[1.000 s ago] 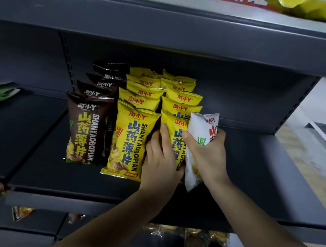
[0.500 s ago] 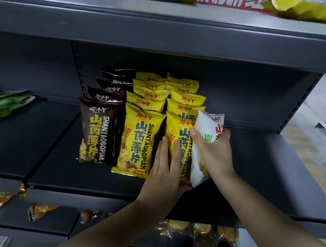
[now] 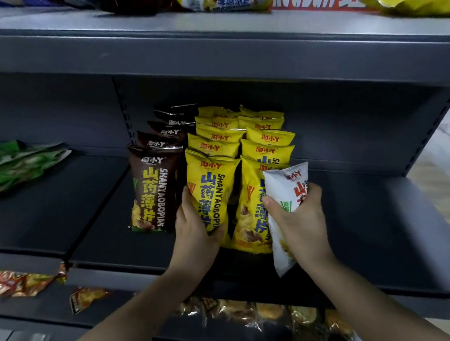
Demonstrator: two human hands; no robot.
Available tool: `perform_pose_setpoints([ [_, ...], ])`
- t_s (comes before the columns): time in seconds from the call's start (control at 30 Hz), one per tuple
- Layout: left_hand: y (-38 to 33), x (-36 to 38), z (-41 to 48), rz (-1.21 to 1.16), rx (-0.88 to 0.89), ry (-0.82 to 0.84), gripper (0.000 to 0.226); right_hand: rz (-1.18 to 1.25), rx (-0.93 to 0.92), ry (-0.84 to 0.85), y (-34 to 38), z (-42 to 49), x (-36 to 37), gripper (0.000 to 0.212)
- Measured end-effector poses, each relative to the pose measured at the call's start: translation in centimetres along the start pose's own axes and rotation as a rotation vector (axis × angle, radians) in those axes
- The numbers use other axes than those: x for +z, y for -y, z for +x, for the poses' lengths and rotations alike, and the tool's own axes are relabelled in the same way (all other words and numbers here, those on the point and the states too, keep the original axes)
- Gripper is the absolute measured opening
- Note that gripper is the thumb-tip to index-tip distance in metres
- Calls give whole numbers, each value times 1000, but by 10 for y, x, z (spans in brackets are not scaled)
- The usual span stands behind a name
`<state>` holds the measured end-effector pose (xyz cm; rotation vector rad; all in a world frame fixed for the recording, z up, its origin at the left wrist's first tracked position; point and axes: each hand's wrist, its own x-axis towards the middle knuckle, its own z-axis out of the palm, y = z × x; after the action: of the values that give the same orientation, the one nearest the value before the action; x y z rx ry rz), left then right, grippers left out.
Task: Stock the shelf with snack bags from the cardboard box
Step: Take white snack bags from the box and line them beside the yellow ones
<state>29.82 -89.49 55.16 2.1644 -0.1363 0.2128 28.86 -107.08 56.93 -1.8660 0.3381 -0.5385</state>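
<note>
A: Three rows on the shelf?
B: Yes, one brown row, two yellow rows, upright.
A: Hands?
B: The left hand grips the front yellow bag low down; the right hand holds a tilted white bag beside the right row.

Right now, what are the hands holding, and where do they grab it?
The right hand grips the white snack bag round its middle. The left hand holds the front yellow bag by its lower part.
</note>
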Motion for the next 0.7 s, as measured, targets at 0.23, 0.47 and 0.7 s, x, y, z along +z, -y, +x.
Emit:
perform_pose_setpoints([
  [0.23,1,11,6,38,-14,1,100,-79,-21,-87,0,5,9,66],
  [0.47,-17,1,-11,102,155,-153,80,-8,-12,-132,0,5,-1,65],
  [0.7,-103,4,-14,-133,395,35,61,10,-139,-111,12,-13,-31,82],
])
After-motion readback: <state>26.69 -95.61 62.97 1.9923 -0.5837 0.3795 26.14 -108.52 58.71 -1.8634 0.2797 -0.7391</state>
